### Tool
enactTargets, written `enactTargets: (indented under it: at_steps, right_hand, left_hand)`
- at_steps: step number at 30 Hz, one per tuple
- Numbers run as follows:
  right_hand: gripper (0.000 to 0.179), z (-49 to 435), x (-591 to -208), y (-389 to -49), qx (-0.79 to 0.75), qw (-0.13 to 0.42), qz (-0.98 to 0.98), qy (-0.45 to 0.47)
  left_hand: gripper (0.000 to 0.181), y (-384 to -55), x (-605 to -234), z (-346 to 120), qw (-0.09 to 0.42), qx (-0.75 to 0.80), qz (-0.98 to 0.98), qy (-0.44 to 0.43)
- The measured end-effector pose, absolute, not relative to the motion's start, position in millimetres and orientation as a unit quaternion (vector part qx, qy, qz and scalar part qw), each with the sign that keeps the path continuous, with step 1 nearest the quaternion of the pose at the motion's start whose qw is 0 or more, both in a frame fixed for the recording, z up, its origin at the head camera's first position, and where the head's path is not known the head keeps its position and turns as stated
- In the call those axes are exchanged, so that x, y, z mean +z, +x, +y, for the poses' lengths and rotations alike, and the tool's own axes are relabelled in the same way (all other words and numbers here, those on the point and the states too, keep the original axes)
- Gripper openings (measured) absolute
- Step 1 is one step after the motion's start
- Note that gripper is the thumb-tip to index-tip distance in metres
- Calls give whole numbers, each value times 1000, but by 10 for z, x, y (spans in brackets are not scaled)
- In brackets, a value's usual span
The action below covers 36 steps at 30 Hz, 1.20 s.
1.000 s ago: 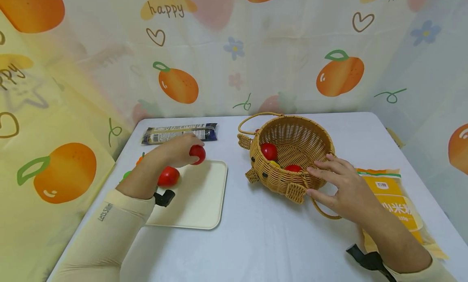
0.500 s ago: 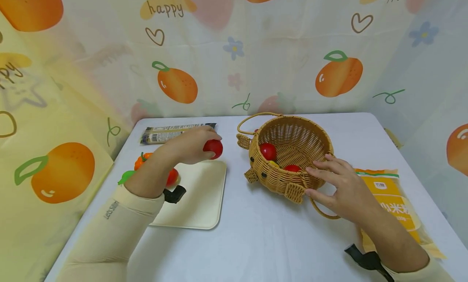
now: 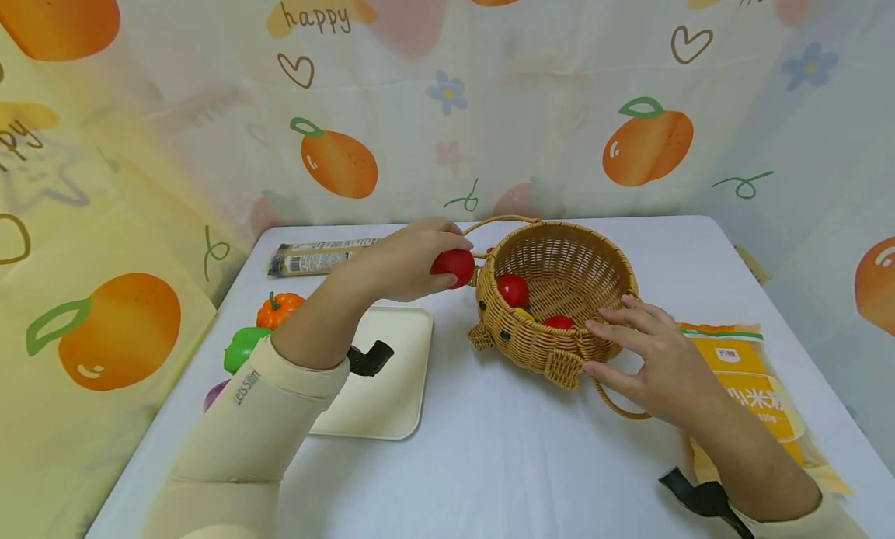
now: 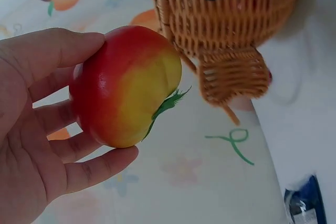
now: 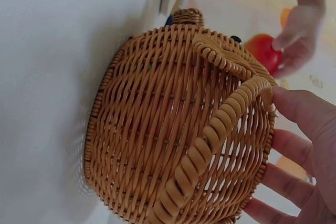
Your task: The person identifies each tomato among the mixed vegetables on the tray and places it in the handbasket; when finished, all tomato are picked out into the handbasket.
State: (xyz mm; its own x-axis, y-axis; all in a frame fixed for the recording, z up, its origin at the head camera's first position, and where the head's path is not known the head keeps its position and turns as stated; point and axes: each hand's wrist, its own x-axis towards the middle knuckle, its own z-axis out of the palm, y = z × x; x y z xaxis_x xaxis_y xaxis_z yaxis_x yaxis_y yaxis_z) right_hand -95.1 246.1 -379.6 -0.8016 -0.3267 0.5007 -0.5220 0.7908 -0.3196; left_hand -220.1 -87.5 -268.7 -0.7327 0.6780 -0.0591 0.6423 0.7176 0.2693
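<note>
My left hand (image 3: 412,263) grips a red-and-yellow tomato (image 4: 123,87) with a green leafy stem, thumb on one side and fingers on the other. In the head view it is beside the left rim of a wicker basket (image 3: 534,349) with an animal face and two handles. Inside the basket lie a red round fruit (image 3: 513,290), another red piece (image 3: 559,321) and a bit of something yellow (image 3: 524,314). My right hand (image 3: 646,360) holds the basket's near right rim, the thumb near the handle's end (image 5: 257,87) and the fingers along the edge.
Left of the basket lies a cream tray (image 3: 402,384), partly under my left forearm. An orange pepper (image 3: 278,310), a green pepper (image 3: 243,347) and something purple (image 3: 215,394) are at the left. Behind lies a long package (image 3: 315,259); a yellow bag (image 3: 755,391) is at the right.
My left hand has carried the tomato from above the tray rightward to the basket's left side. More of the peppers now shows. My right hand and the basket stay put.
</note>
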Motion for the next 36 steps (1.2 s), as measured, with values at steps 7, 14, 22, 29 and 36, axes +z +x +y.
enactTargets:
  at_steps: [7, 14, 22, 29, 36]
  right_hand:
    - [58, 2470, -3814, -957, 232, 217, -920, 230]
    - [57, 2461, -3793, -935, 226, 209, -926, 218]
    - [57, 2458, -3792, -929, 225, 200, -929, 213]
    - [57, 2473, -3808, -931, 226, 211, -925, 220]
    - [55, 2461, -3795, -921, 218, 202, -931, 213]
  left_hand:
    - [41, -2183, -2602, -588, 70, 111, 912, 389]
    - [44, -2174, -2633, -315, 73, 106, 903, 410]
    - [46, -2224, -2809, -56, 68, 83, 895, 433]
    - [46, -2243, -2992, 88, 86, 61, 893, 438]
    - [48, -2237, -3048, 121, 86, 62, 892, 439]
